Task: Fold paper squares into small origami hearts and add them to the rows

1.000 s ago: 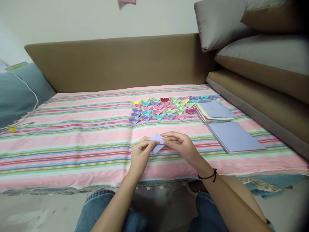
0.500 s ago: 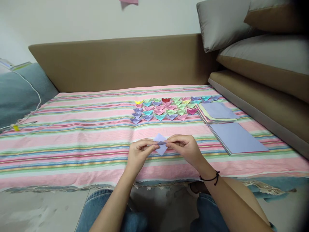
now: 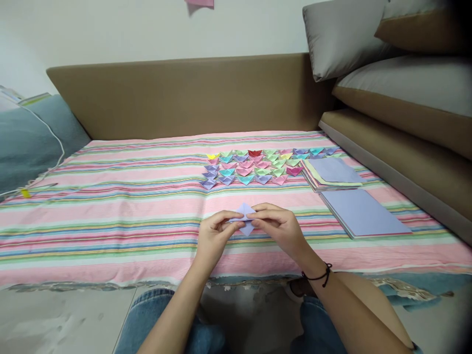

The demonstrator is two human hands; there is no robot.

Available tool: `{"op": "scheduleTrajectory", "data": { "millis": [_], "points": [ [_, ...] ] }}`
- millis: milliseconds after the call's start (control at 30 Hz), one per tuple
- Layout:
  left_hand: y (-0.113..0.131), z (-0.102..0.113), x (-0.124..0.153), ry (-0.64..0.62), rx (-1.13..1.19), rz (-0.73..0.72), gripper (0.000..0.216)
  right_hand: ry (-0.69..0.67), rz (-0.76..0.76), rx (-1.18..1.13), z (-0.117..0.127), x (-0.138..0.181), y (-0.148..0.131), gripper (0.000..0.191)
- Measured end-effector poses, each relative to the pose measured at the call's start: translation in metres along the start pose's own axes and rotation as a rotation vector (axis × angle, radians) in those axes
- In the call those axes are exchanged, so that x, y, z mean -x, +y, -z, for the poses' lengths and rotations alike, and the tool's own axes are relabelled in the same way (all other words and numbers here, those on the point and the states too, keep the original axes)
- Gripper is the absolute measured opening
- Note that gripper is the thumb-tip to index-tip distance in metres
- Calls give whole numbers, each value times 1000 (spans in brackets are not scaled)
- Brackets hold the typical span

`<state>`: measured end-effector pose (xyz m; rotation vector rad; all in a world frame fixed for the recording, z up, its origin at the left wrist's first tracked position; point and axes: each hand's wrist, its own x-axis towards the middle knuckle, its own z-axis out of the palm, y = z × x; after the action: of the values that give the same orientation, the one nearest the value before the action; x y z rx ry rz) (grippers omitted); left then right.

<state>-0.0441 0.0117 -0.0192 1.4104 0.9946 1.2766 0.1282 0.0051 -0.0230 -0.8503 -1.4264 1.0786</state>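
A small pale purple piece of origami paper [image 3: 245,210], partly folded, is held up between my two hands above the near part of the striped cloth. My left hand [image 3: 217,228] pinches its left side between thumb and fingers. On the right side, my right hand [image 3: 276,221] grips it the same way, thumb below and fingers on top. One pointed corner shows above the fingertips and another below; the fingers cover the side corners. Beyond the hands, several folded paper boats [image 3: 245,171] in many colours lie in rows.
Right of the boats lie a stack of mixed coloured paper [image 3: 334,169] and a stack topped with purple sheets [image 3: 365,211]. Grey and brown cushions [image 3: 398,93] pile up on the right. A white cable [image 3: 55,135] and a small yellow item [image 3: 25,193] are far left.
The fingertips have shifted inward on the purple paper, and its middle now looks flattened where a darker raised fold showed before. Both hands still hold it in about the same place.
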Motion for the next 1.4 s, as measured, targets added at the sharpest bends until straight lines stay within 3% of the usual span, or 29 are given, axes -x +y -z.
{"op": "scheduleTrajectory", "data": {
  "millis": [200, 367, 600, 800, 1067, 1233, 1400],
  "points": [
    [-1, -1, 0, -71, -28, -169, 12, -71, 0, -6, 0, -1, -1, 16],
    [-4, -6, 2, -12, -17, -222, 17, -89, -47, -131, -2, -3, -3, 13],
    [-6, -10, 3, 0, 51, -152, 9, -97, -130, -204, -3, -1, 1, 17],
    [-10, -10, 3, 30, 43, -99, 5, 6, -165, -339, -8, 0, 3, 39],
    [-5, -10, 5, -5, -117, -203, 14, -3, -112, -258, -9, -1, 2, 31],
    [-3, -9, 4, 93, -159, -170, 5, 51, -126, -179, -8, 1, 3, 38],
    [-2, -10, 4, 135, -123, -136, 3, 168, -48, -17, -5, 2, 4, 11]
  ]
}}
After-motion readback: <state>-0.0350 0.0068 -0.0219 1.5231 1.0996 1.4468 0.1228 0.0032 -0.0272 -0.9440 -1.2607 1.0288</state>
